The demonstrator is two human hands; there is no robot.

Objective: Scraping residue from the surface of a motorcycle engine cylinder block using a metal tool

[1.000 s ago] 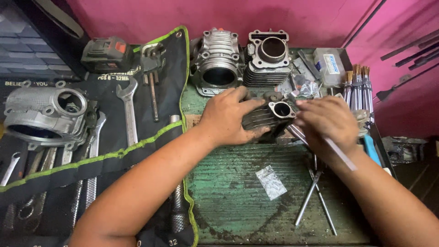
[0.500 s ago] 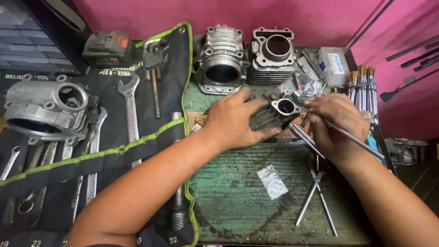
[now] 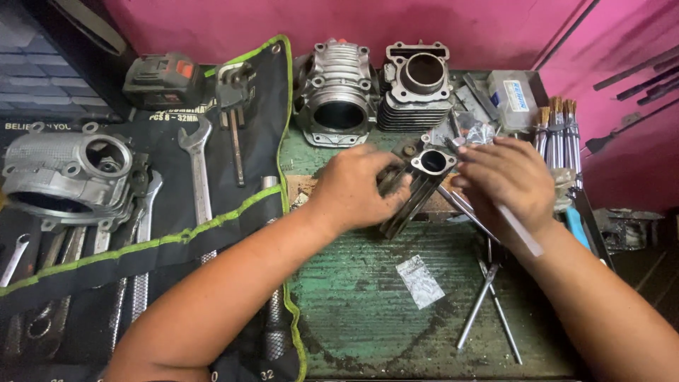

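Pink walls close in a worn green bench top [image 3: 368, 311], and near its middle lies a small dark finned cylinder [image 3: 417, 185], tilted so its round bore faces up and away. It sits between the two hands: the left hand [image 3: 353, 187] is closed around its left flank, fingers wrapped over the fins, while the right hand [image 3: 506, 177] rests just beside the bore end, fingers curled around a thin pale rod [image 3: 520, 230] that slants down past the wrist. Whether the right fingertips touch the cylinder itself I cannot tell.

Behind the hands stand two larger cylinders — a silver one [image 3: 338, 95] and a grey finned one [image 3: 419, 83] — with a clutter of small parts and a pale box [image 3: 513, 95] to their right. A bundle of brushes [image 3: 555, 131] stands near the right hand. Long metal rods [image 3: 488, 304] lie crossed on the bench in front of the right forearm, and a small shiny packet [image 3: 420, 281] lies between the two forearms.

Left of the bench spreads a black tool roll [image 3: 177, 240] edged in green, holding a spanner [image 3: 196, 173], a battery pack [image 3: 161, 79] and a silver engine casting [image 3: 67, 177].
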